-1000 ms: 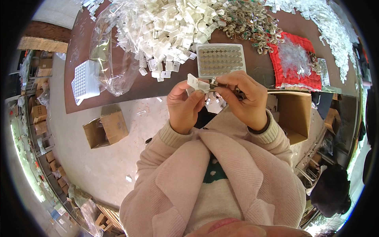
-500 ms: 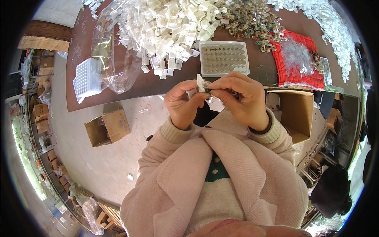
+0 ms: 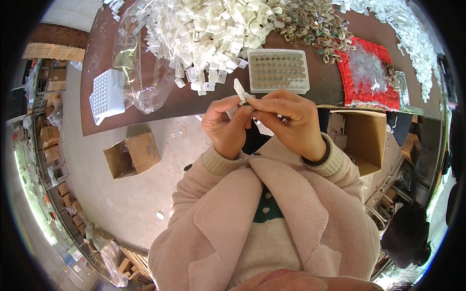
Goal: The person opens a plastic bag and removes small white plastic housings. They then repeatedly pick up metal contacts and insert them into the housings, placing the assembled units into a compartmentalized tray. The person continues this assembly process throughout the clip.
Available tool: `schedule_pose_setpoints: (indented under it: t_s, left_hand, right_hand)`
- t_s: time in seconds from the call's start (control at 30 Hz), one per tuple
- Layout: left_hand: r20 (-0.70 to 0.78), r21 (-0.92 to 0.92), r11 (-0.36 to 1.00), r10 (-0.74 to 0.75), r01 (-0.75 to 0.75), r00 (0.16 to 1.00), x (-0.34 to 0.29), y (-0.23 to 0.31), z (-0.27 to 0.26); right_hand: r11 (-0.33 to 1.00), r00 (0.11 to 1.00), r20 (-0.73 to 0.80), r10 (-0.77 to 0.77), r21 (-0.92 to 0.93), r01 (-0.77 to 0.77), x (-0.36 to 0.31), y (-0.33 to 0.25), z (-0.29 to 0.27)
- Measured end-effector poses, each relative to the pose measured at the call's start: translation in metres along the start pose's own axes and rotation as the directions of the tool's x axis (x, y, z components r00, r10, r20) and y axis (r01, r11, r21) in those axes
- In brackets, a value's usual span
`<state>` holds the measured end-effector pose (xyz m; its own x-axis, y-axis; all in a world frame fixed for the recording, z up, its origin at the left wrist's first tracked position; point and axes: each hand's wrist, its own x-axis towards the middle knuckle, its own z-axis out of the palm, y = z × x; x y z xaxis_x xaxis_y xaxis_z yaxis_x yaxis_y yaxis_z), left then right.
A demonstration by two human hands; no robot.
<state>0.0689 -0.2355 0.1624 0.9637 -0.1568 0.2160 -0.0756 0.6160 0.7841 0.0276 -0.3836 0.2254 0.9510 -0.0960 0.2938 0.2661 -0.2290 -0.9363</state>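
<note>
The left hand [image 3: 225, 126] grips a white plastic piece [image 3: 240, 90] between thumb and index finger; the pinch is narrow. The piece is tilted, its flat upper end projecting above the fingertips and leaning to the left. The right hand [image 3: 291, 119] meets the left at the lower end of the piece. Its thumb and index finger are nearly together — whether they pinch the piece itself or a small part at its end cannot be told, as the fingertips hide the contact. The two hands are almost touching at this point, in front of the person's chest and just short of the near edge of the brown table [image 3: 99, 58].

Directly beyond the grip and slightly to its right lies a clear rectangular tray [image 3: 276, 51] with rows of round grey items. Beyond the grip to the left is a large heap of white pieces [image 3: 208, 34]. Beyond the tray, to the right, is a tangled heap of small metallic parts [image 3: 310, 29]. Well to the right of the grip, a red cloth [image 3: 345, 80] carries a mound of clear bits [image 3: 366, 72]. Well to the left — past a crumpled clear bag [image 3: 145, 99] — stands a stack of white dimpled trays [image 3: 108, 94]. Below table level, cardboard boxes stand to the left [image 3: 144, 153] and right of the grip.
</note>
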Motion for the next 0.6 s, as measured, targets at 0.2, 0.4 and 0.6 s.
schedule_pose_setpoints:
  t_s: [0.2, 0.4, 0.6]
  left_hand:
    - [-0.083, -0.145, 0.984, -0.114, 0.101, 0.990, -0.003, 0.000, 0.007]
    - [-0.111, -0.073, 0.995, -0.070, 0.062, 0.991, -0.005, -0.001, 0.011]
    - [-0.044, -0.026, 1.000, -0.005, 0.004, 0.999, -0.004, 0.000, 0.004]
  right_hand:
    - [0.990, 0.993, -0.118, 0.012, -0.137, -0.028, 0.000, -0.004, 0.016]
    - [0.994, 0.987, -0.124, 0.104, 0.055, -0.098, 0.002, -0.002, 0.013]
    - [0.941, 0.971, -0.073, 0.230, 0.273, -0.202, 0.006, 0.007, 0.011]
